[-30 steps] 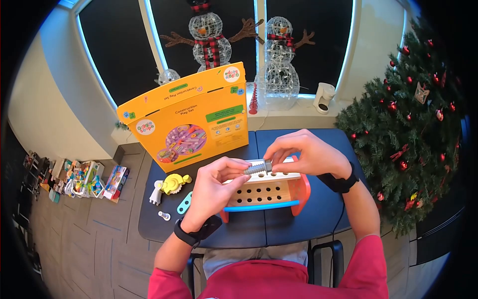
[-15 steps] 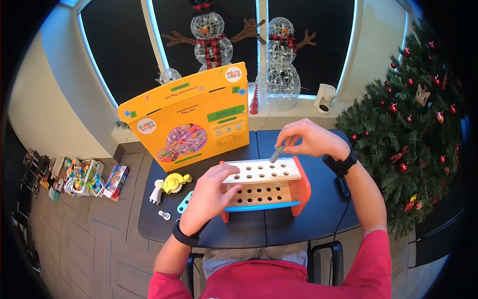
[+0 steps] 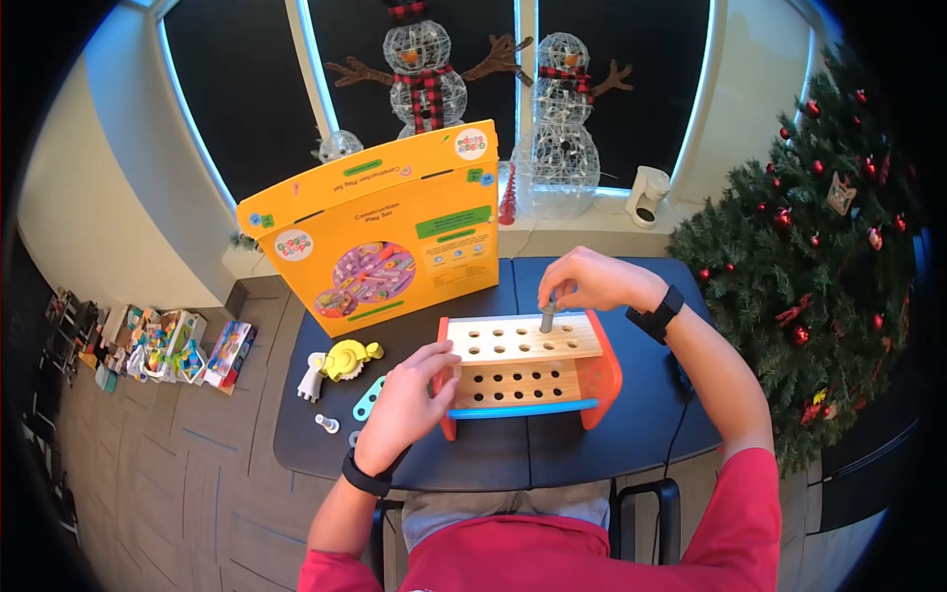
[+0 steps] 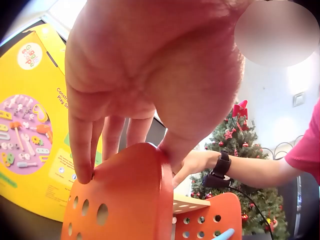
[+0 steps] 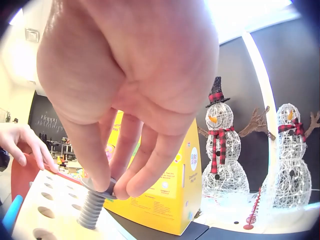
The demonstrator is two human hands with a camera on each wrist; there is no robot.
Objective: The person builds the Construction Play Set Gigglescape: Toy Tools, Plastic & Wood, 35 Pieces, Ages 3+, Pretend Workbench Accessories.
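On the table stands a toy workbench with a pale wooden top full of holes, orange-red side panels and a blue front bar. My left hand grips the upper edge of the left panel, fingers over one face and thumb on the other. At the back right of the top, my right hand pinches a grey threaded toy bolt by its head. The bolt points down, its lower end at a hole; the fingertips partly cover its head.
A yellow play set box stands behind the workbench. To its left lie a yellow toy saw-like piece, a turquoise strip with holes and a small white peg. A black cable runs along the table's right side.
The bolt, earlier between both hands, has gone with my right hand to the workbench top and now stands upright there. My left hand let go of it and moved left onto the side panel.
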